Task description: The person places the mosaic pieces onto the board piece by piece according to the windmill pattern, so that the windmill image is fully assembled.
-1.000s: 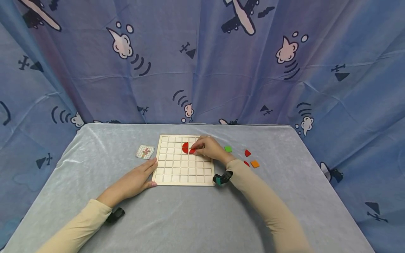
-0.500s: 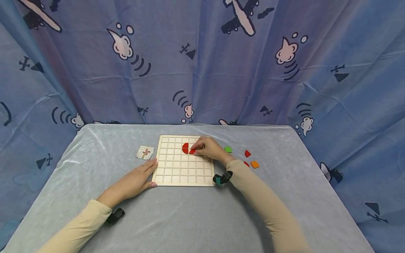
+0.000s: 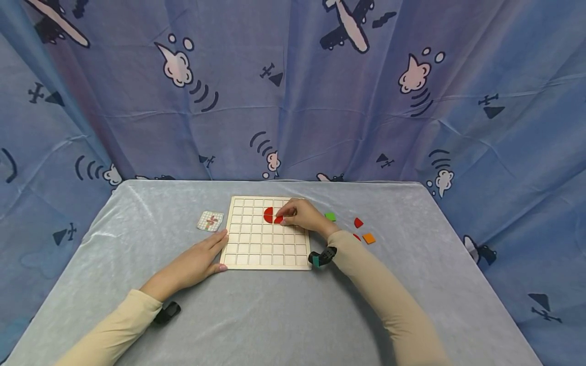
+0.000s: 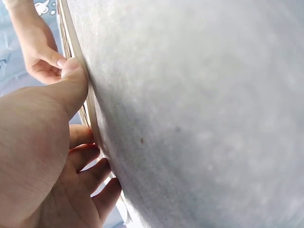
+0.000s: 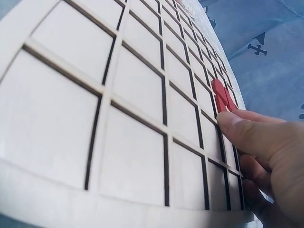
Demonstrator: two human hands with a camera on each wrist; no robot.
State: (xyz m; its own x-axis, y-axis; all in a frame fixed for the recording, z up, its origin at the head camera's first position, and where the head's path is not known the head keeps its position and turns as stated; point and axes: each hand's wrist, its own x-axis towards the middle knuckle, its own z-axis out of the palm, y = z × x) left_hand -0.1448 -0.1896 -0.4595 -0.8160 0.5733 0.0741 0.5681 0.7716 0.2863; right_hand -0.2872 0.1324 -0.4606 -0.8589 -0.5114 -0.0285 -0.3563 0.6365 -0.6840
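Unmoved this last second, the right hand (image 3: 302,214) pinches a small red rounded piece (image 3: 278,220) at the far half of the pale wooden gridded board (image 3: 255,249), its seating apparently unfinished, while the left hand's (image 3: 194,259) relaxed fingers touch the board's left edge.

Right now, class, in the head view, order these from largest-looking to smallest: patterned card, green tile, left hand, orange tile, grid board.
1. Grid board
2. Left hand
3. Patterned card
4. Orange tile and green tile: look too alike to rank.
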